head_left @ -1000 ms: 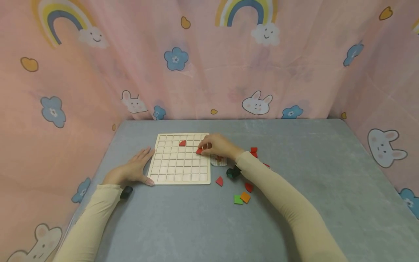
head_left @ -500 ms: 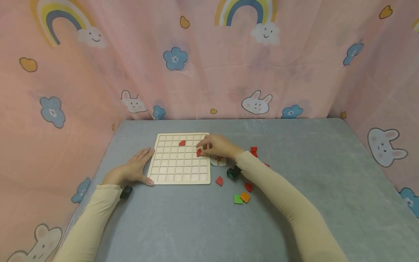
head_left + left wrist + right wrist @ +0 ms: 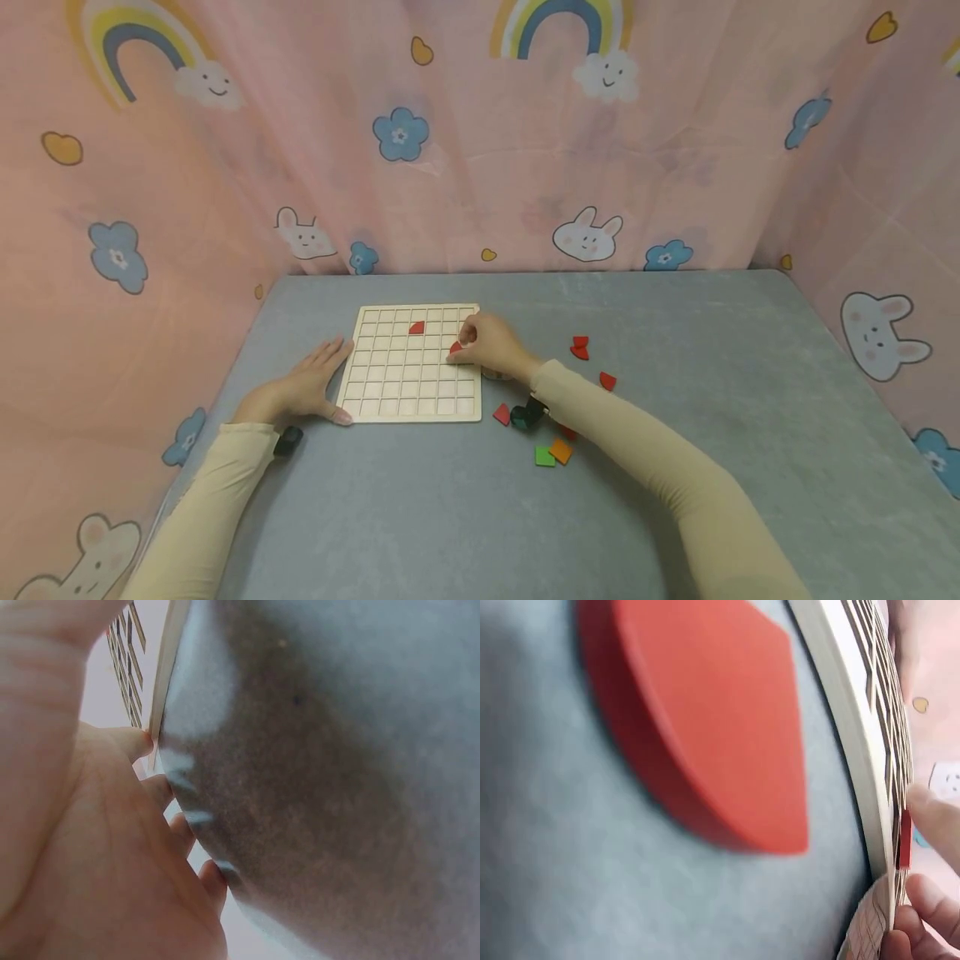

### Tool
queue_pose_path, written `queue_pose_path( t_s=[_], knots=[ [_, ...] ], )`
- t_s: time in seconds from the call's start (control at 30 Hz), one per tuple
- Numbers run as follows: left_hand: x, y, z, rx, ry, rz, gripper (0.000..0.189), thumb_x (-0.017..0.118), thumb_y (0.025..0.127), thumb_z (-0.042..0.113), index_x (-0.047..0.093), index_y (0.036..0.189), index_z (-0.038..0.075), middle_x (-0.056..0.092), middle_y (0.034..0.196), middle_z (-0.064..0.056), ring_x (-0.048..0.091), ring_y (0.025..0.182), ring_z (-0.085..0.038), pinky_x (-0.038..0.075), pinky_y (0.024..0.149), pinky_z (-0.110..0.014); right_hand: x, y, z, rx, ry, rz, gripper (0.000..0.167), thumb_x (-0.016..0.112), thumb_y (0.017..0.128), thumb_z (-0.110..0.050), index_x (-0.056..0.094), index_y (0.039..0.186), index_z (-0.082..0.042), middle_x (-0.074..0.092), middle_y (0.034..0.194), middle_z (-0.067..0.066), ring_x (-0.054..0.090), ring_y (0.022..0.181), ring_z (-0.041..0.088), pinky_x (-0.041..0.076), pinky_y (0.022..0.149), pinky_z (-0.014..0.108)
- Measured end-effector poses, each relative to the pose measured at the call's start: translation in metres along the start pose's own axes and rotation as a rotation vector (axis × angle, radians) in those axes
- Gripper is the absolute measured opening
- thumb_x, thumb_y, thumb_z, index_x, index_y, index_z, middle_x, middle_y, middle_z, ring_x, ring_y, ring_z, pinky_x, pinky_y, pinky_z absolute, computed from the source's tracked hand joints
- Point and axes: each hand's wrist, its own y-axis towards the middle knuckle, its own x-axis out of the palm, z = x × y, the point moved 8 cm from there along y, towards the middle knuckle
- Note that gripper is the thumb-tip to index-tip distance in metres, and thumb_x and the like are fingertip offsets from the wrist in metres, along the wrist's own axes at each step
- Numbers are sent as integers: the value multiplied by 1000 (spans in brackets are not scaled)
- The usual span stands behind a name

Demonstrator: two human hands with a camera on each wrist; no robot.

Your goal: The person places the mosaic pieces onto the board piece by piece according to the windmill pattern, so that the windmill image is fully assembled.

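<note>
A pale wooden grid board [image 3: 397,387] lies flat on the grey table. My left hand [image 3: 300,390] rests at its left edge, fingers spread and thumb at the near corner. Over the right side of the board, my right hand [image 3: 495,343] has thumb and curled fingers at a red quarter-circle tile [image 3: 455,347]. The right wrist view shows that red tile [image 3: 905,838] on the grid between thumb and fingertips; its full contact with them is hard to see. Another red quarter-circle tile [image 3: 417,328] sits in a cell toward the far side.
A printed card [image 3: 866,922] lies by the board's right edge, mostly hidden under the right hand. Loose red tiles [image 3: 607,381] are scattered right of the board. A green square tile [image 3: 545,456] touches an orange square tile [image 3: 561,451]. A pink patterned curtain [image 3: 480,183] surrounds the table.
The right hand has turned slightly, its wrist shifting left and nearer; the index finger has curled in and the thumb reaches out below the red tile. The left hand stays in place.
</note>
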Motion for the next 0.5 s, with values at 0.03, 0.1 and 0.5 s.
queue_pose_path(
  t_s=[0.03,0.1,0.5],
  knots=[
    [0,0,1,0,-2,1,142,88,56,54,6,158,2,0,165,-28,1,151,-52,9,120,-68,0,0,0,0,-12,8,34,86,75,-35,64,83,-11,59,88,3,52,80,17,43,72,26],
    [0,0,2,2,-7,3,141,89,56,53,7,158,2,1,164,-28,1,151,-52,10,120,-68,1,-1,-1,3,-24,22,33,86,75,-34,64,82,-10,59,89,4,51,81,18,44,72,27],
    [-1,-2,0,18,-47,15,143,88,54,57,7,158,2,1,164,-29,0,151,-52,8,120,-69,-1,-6,-4,23,-46,83,26,84,78,-29,68,82,-9,59,94,5,55,83,19,48,77,31]
  ],
)
